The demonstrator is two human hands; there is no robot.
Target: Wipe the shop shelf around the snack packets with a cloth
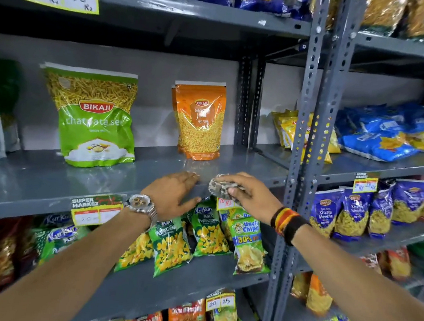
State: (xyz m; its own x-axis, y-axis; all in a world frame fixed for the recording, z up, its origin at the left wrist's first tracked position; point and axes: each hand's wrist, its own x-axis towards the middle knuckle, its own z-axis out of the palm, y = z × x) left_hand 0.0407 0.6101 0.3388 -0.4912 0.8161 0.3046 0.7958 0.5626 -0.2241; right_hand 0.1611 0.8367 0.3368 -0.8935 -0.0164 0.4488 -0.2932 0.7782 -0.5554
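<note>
The grey metal shelf (48,183) runs across the middle of the head view. A large green Bikaji packet (93,120) stands upright on it at the left. An orange Bikaji packet (200,123) stands upright further right. My right hand (249,192) grips a bunched, patterned cloth (220,188) at the shelf's front edge, in front of the orange packet. My left hand (174,191) lies flat on the front edge just left of the cloth, fingers spread, a watch on its wrist.
A perforated grey upright post (308,143) stands right of my right hand. Green puffcorn and chips packets (209,235) fill the shelf below. Price tags (97,211) hang on the shelf lip. Blue and yellow packets (379,135) lie on the neighbouring rack.
</note>
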